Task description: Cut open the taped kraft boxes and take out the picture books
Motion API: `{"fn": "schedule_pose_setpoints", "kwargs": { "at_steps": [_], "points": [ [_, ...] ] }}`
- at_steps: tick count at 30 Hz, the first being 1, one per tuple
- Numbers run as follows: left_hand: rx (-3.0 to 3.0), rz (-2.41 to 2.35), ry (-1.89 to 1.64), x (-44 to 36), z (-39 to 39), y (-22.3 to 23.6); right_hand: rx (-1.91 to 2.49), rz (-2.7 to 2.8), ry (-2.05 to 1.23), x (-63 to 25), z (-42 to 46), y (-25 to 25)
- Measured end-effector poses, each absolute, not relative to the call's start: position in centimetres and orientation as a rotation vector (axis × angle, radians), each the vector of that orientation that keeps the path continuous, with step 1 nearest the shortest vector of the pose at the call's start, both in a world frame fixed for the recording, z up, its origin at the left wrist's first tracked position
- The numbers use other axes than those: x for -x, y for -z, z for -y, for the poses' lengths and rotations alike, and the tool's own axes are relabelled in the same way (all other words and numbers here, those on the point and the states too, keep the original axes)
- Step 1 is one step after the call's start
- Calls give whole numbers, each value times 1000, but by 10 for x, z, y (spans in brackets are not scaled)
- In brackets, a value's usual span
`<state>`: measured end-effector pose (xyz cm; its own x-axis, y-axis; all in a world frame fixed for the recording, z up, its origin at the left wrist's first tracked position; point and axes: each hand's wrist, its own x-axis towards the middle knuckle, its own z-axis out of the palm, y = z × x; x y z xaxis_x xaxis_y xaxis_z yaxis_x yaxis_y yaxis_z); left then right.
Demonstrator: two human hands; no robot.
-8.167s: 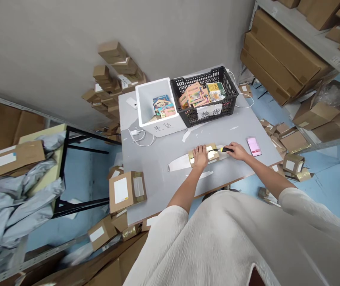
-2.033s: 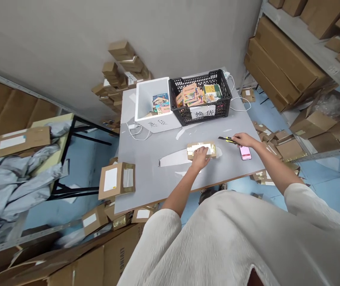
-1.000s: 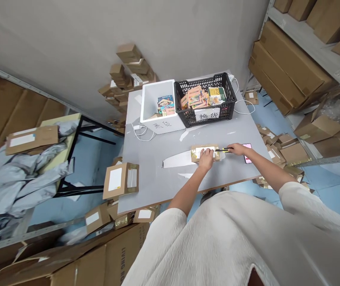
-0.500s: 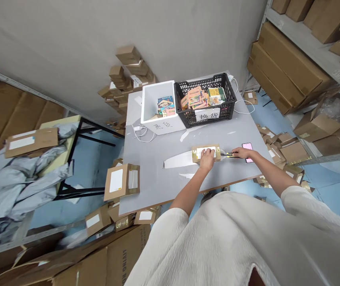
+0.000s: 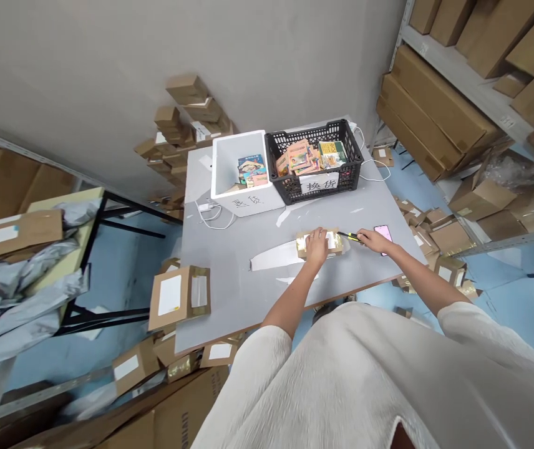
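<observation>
A small taped cardboard box (image 5: pixel 337 245) with a white label lies on the grey table (image 5: pixel 229 274). My left hand (image 5: pixel 316 247) presses down on its top, the fingers curled over the label and the far side. My right hand (image 5: pixel 372 239) is closed around a black and yellow utility knife (image 5: pixel 352 236). The knife points left, its tip at the box's right end near the far corner; I cannot tell how deep the blade sits. Partly behind my right hand lies a phone (image 5: pixel 382 232) with a pink screen.
At the table's back stand a white foam box (image 5: pixel 248 202) and a black crate (image 5: pixel 314 190), both holding books. A larger carton (image 5: pixel 166 299) is at the left edge. Stacked boxes (image 5: pixel 187 90) stand by the wall; shelves (image 5: pixel 463 68) rise at right.
The knife tip has moved from beside the box's right end to its far right corner, and my right hand has shifted slightly. My left hand stays on the box. The whole view has shifted a little.
</observation>
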<state>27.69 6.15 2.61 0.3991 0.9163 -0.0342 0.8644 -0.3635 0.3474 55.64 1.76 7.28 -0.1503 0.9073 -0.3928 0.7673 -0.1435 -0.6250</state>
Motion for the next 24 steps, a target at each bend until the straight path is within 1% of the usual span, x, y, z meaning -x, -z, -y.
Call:
{"fn": "schedule_pose_setpoints", "kwargs": {
  "at_steps": [4, 9, 12, 24],
  "points": [
    [-2339, -1551, -197, -276, -71, -20, 1866, 2131, -984, -549, -8, -72],
    [-2323, -1535, -146, -276, -77, -16, 1944, 2224, -912, -548, -4, -68],
    [-2324, -1540, -114, -278, -77, -16, 1948, 2237, -886, -549, -3, -61],
    [-2358, -1636, -182, -280, -54, -6, 1890, 2167, -673, -542, 5, -24]
  ]
}}
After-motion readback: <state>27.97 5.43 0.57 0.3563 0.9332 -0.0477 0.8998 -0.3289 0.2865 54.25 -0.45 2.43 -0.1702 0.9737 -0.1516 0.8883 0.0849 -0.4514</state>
